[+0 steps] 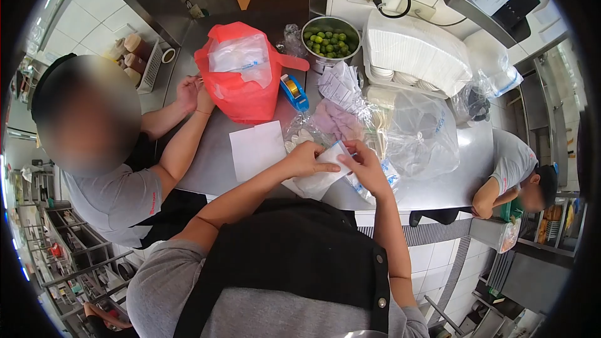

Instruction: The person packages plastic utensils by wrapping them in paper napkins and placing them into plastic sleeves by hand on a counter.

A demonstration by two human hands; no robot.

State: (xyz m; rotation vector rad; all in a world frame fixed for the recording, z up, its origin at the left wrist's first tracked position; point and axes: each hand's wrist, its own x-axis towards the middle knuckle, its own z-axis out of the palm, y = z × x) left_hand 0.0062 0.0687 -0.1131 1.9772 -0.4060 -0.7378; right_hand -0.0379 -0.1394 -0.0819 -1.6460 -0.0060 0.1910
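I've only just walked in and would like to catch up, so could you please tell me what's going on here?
The person wearing the camera holds a small plastic bag between the left hand and right hand, above the metal table. On the left, a co-worker's hands are at the side of a red bag. A white paper sheet lies on its near side, and a tape dispenser and a pot of green fruit are nearby.

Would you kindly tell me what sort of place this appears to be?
Probably a restaurant kitchen, perhaps its takeaway packing spot: the steel table, stacked white containers and small green fruits suggest so.
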